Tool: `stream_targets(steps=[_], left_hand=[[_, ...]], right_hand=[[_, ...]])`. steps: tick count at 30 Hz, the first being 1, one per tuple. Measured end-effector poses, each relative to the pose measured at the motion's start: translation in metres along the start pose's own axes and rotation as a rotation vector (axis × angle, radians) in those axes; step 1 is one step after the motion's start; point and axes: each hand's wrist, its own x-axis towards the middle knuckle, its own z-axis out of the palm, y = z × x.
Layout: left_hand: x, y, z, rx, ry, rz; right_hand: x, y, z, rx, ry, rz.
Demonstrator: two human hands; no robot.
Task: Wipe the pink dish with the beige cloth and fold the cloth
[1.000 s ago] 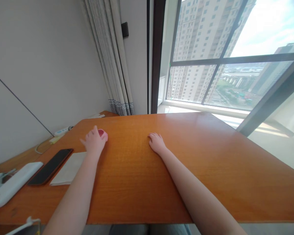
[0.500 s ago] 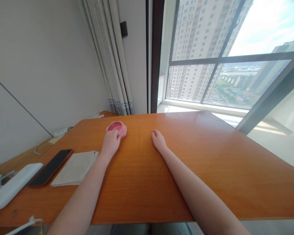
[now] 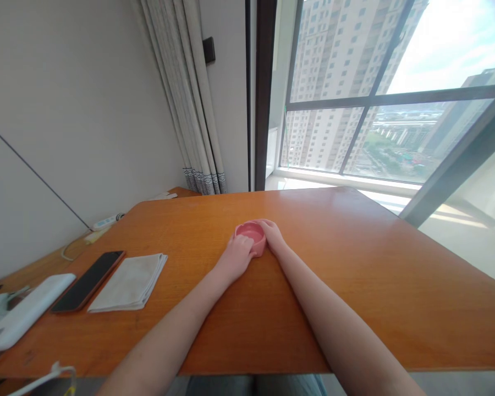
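Observation:
A small pink bowl [image 3: 256, 248] with an angular rim sits near the middle of the wooden table. My left hand [image 3: 238, 254] grips its near left side, fingers hooked over the rim and thumb at the outer wall. Against the far right side of the bowl rests my right hand [image 3: 272, 235], its fingers curved along the rim. Part of the bowl's wall is covered by both hands. Its inside looks bare.
On the left of the table [image 3: 375, 275] lie a folded pale cloth [image 3: 130, 283], a dark phone [image 3: 88, 281] and a long white device [image 3: 28, 312]. A power strip [image 3: 105, 222] is by the wall. A white cable [image 3: 45, 379] hangs at the near left edge.
My left hand has brought the bowl from the left to the table's middle and nearer to me. My right hand, earlier apart from it, now touches the bowl.

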Motion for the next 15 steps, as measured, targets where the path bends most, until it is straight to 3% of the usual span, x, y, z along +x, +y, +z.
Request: stream_targets(steps=[6, 10, 13, 15], left_hand=[[0.001, 0.001, 0.002, -0.139, 0.014, 0.004], [-0.01, -0.024, -0.027, -0.34, 0.2, -0.039], [-0.041, -0.079, -0.062, -0.296, 0.411, -0.372], [-0.075, -0.119, -0.081, -0.061, 0.436, -0.616]], right_hand=[[-0.001, -0.001, -0.002, -0.047, -0.019, 0.016], [-0.002, -0.001, -0.003, -0.014, -0.025, 0.021], [-0.002, -0.001, -0.003, 0.036, -0.057, 0.008], [-0.002, -0.001, -0.003, 0.042, -0.057, 0.004]])
